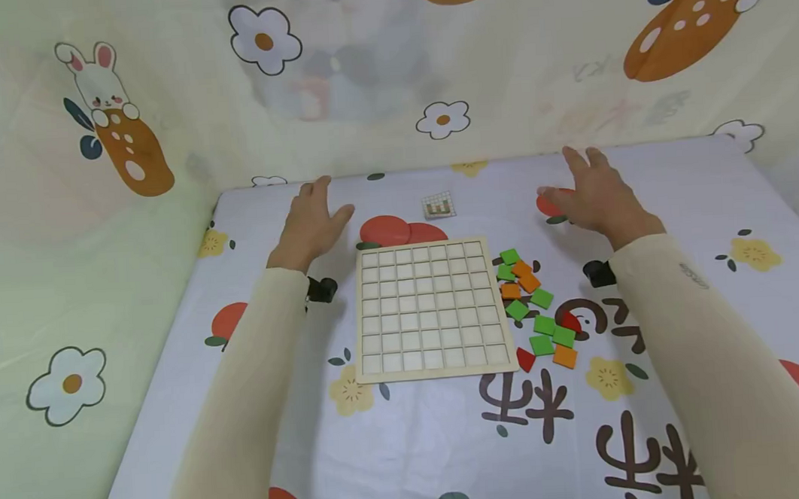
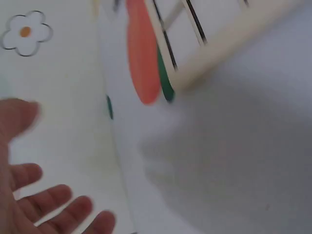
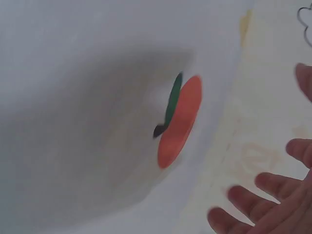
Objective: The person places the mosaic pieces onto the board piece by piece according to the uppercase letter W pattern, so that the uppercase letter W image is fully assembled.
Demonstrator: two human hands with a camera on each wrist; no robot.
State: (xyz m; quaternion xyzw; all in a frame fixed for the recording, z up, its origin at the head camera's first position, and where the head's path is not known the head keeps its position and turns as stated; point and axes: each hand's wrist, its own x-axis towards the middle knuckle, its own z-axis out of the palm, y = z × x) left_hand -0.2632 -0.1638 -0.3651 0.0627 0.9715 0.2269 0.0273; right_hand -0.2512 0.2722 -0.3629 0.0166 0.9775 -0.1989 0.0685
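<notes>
A pale wooden grid board (image 1: 357, 319) with square cells lies in the middle of the table in the head view. Beside its right edge are scattered several flat tiles: green squares (image 1: 541, 298), orange squares (image 1: 565, 357) and red quarter-round pieces (image 1: 526, 359). My left hand (image 1: 310, 222) is raised above the table left of the board's far corner, fingers spread, holding nothing. Beyond the tiles, to the far right, my right hand (image 1: 593, 194) hovers with fingers apart and nothing in it. Both wrist views show loosely spread fingers over the cloth.
Behind the board lies a small card (image 1: 439, 205) printed with a grid pattern. The white tablecloth (image 1: 396, 445) carries printed fruit, flowers and dark lettering. A patterned curtain (image 1: 363, 78) stands along the table's far edge and left side.
</notes>
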